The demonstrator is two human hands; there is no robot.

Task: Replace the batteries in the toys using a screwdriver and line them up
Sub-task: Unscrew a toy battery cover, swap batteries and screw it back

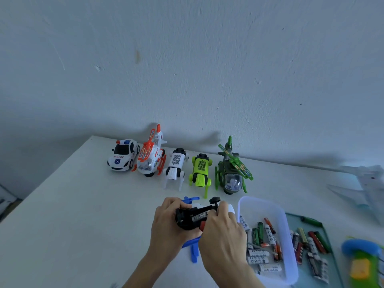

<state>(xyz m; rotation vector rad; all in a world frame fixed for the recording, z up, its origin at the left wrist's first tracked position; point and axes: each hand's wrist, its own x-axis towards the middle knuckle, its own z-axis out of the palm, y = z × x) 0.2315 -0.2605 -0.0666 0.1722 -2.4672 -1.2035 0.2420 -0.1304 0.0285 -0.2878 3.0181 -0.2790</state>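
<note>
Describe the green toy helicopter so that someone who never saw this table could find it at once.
Look at the row of five toys along the wall edge of the white table. The green helicopter is the toy at the right end, next to the lime robot dog. It alone is dark green, with rotor blades and a clear cockpit bubble.

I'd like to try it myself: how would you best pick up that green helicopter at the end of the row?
Probably by the body of the green helicopter, one hand coming from above and the front, fingers on its two flanks under the rotor. The blades and skids stick out and look thin, and the wall stands close behind the tail.
</note>
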